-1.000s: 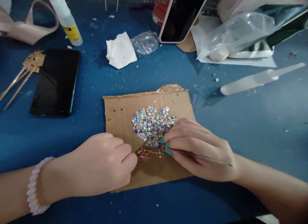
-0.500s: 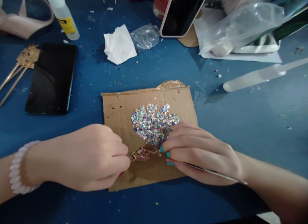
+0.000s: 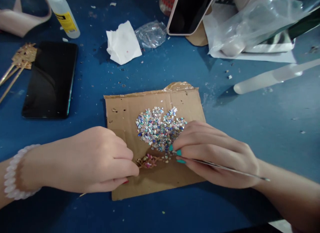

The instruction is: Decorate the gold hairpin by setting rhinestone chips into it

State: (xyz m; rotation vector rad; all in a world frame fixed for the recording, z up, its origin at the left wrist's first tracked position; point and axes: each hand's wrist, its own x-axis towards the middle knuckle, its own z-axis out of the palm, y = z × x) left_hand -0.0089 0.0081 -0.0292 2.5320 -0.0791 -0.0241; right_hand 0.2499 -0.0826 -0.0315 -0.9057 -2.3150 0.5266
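A cardboard piece (image 3: 160, 183) lies on the blue table, with a pile of small shiny coloured chips (image 3: 160, 128) on it. My left hand (image 3: 100, 159) is closed on the end of a gold hair ornament (image 3: 149, 161) with pink and red pieces, held over the cardboard below the pile. In my right hand (image 3: 215, 153) is a thin metal tool (image 3: 230, 169), pinched between fingers with teal nails. Its tip is hard to make out near the lower edge of the pile, to the right of the ornament.
At the left are a black phone (image 3: 51, 80), gold hairpins (image 3: 23, 59) and a glue bottle (image 3: 65, 19). Behind the cardboard lie a white tissue (image 3: 123, 44) and crumpled plastic (image 3: 152, 34). A propped phone (image 3: 190, 12), plastic bag (image 3: 262, 26) and translucent dropper (image 3: 265, 80) stand or lie at the right.
My right hand has moved slightly right and up with the tool, away from the ornament. The ornament has turned a little in my left hand, which has shifted only slightly.
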